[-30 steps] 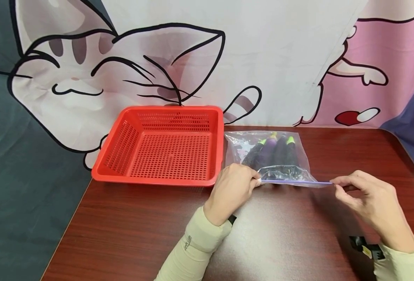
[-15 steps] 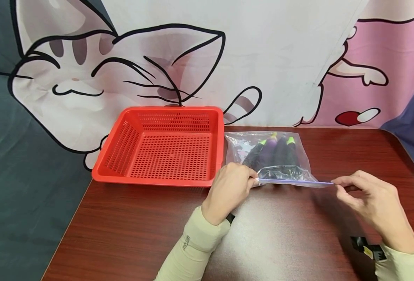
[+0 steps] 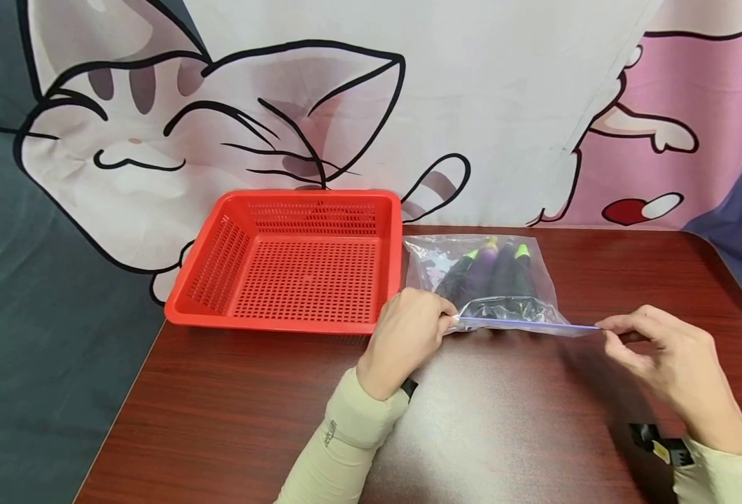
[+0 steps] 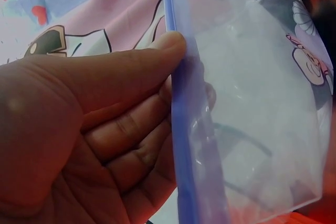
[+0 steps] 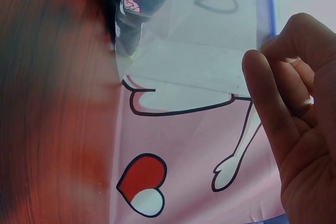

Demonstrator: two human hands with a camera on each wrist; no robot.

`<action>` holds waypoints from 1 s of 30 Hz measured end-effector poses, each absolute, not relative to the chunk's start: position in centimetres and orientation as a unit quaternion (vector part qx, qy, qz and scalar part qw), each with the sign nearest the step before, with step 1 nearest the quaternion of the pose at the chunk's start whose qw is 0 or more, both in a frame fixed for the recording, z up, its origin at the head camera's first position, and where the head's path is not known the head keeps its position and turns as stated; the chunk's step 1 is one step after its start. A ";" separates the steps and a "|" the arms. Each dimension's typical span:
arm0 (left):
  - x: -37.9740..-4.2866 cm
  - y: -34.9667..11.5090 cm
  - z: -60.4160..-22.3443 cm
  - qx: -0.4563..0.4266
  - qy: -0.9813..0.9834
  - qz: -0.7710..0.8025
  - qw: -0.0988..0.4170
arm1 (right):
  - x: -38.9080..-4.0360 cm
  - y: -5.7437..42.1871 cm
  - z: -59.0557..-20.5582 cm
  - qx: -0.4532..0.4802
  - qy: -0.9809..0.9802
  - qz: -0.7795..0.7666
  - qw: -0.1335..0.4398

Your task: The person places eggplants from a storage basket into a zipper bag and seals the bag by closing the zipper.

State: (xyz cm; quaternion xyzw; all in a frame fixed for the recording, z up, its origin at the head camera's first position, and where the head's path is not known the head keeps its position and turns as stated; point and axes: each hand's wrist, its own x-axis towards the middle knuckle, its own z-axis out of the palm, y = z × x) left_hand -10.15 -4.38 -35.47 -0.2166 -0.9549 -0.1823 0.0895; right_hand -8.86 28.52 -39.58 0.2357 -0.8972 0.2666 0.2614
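Observation:
A clear zip bag lies on the table with several dark purple eggplants inside, their green stem ends toward the wall. Its blue-violet zip strip runs along the near edge, raised toward me. My left hand pinches that strip near its left end; in the left wrist view the thumb presses on the strip, with the fingers on its other side. At the right end of the strip, my right hand pinches the corner between thumb and forefinger. The bag's film hangs between both hands, wrinkled over the eggplants' near ends.
Left of the bag stands a red perforated plastic basket with nothing in it, its right side close to the bag and my left hand. A cartoon-printed cloth hangs behind the reddish-brown wooden table.
My left hand has slid a little to the left along the zip strip, showing slightly more of it. The right hand stays nearly still at its corner. The eggplants and basket have not moved.

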 end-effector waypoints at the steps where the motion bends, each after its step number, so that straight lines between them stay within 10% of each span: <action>1: -10.1 -4.4 -35.4 -0.216 -0.955 -0.183 0.089 | -8.9 28.5 -39.6 0.235 -0.898 0.266 0.262; 30: -10.2 -5.4 -35.4 -0.201 -0.954 -0.197 0.101 | -8.9 28.7 -39.6 0.234 -0.893 0.283 0.260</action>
